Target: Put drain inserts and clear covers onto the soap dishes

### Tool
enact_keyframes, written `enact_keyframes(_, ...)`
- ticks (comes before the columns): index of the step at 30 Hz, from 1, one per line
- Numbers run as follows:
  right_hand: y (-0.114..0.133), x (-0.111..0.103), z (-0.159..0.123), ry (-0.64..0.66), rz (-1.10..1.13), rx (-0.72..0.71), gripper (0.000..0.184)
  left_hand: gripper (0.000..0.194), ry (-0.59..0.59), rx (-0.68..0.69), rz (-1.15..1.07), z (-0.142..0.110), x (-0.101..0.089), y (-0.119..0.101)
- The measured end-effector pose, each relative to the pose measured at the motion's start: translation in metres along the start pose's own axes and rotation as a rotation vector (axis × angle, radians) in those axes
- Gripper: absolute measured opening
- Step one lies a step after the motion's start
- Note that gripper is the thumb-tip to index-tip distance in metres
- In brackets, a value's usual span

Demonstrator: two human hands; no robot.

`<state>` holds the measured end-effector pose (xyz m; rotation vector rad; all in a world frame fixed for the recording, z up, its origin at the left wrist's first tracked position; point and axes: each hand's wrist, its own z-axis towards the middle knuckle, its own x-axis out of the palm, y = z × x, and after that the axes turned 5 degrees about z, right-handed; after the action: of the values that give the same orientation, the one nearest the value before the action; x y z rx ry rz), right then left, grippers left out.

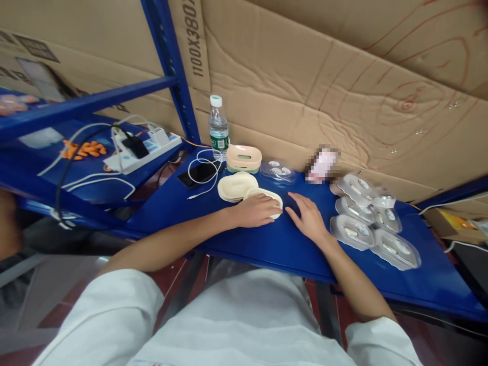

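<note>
My left hand (258,210) lies palm down over a cream oval tray (263,192), its fingers bent over the inside and right end. The thumb is mostly hidden. Behind and to the left, partly under that tray's edge, sits a second shallow cream oval tray (237,185), which looks stacked on others. My right hand (308,217) is just to the right of the trays, low over the blue table, fingers apart and holding nothing. Beyond the trays stand a peach and green oval box (244,158) with a slot on top and a clear plastic shell (277,173).
Several clear plastic packs (353,231) are piled at the right. At the left are a water bottle (218,127), a dark phone (196,174) with a white cable, and a power strip (141,155). A blue shelf post (171,66) and cardboard wall (274,101) stand behind.
</note>
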<state>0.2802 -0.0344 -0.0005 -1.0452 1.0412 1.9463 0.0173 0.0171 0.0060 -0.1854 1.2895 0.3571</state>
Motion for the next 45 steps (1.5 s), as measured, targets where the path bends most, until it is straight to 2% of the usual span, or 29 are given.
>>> enact_keyframes(3,0.002,0.002,0.000,0.021,0.017,-0.018,0.053,0.048,-0.053,0.017,-0.021,0.000,-0.001,-0.002)
enact_keyframes(5,0.005,0.004,-0.001,0.027,0.021,-0.016,0.056,0.048,-0.087,0.016,-0.023,-0.001,-0.005,0.002)
enact_keyframes(9,0.011,0.007,-0.003,0.077,0.014,-0.104,0.063,0.055,-0.146,-0.079,0.018,-0.005,-0.017,0.023)
enact_keyframes(12,0.014,0.011,-0.004,0.149,-0.004,-0.216,0.063,0.058,-0.102,-0.171,0.066,-0.011,-0.027,0.044)
enact_keyframes(14,0.014,0.012,-0.004,0.179,-0.005,-0.229,0.057,0.057,-0.047,-0.218,0.086,-0.015,-0.032,0.055)
enact_keyframes(17,0.010,0.010,-0.002,0.198,0.015,-0.187,0.052,0.057,0.016,-0.282,0.104,-0.021,-0.041,0.061)
enact_keyframes(23,-0.002,-0.001,0.001,0.153,-0.025,-0.080,0.050,0.059,0.125,-0.372,0.043,-0.026,-0.048,0.057)
enact_keyframes(28,-0.007,-0.006,0.002,0.107,-0.099,0.033,0.049,0.069,0.169,-0.315,0.065,-0.022,-0.042,0.050)
enact_keyframes(32,-0.014,-0.010,0.001,0.110,-0.171,0.118,0.049,0.060,0.189,-0.273,0.131,-0.019,-0.044,0.042)
enact_keyframes(36,-0.016,-0.014,0.001,0.126,-0.225,0.155,0.049,0.056,0.247,-0.331,0.196,-0.021,-0.052,0.038)
enact_keyframes(40,-0.009,-0.015,0.024,0.081,-0.232,0.085,0.052,0.053,0.303,-0.449,0.190,-0.027,-0.059,0.040)
enact_keyframes(42,-0.001,-0.012,0.051,0.078,-0.192,-0.009,0.053,0.051,0.328,-0.495,0.183,-0.031,-0.062,0.045)
enact_keyframes(45,0.012,0.002,0.108,0.105,-0.106,-0.154,0.052,0.051,0.349,-0.549,0.186,-0.035,-0.066,0.054)
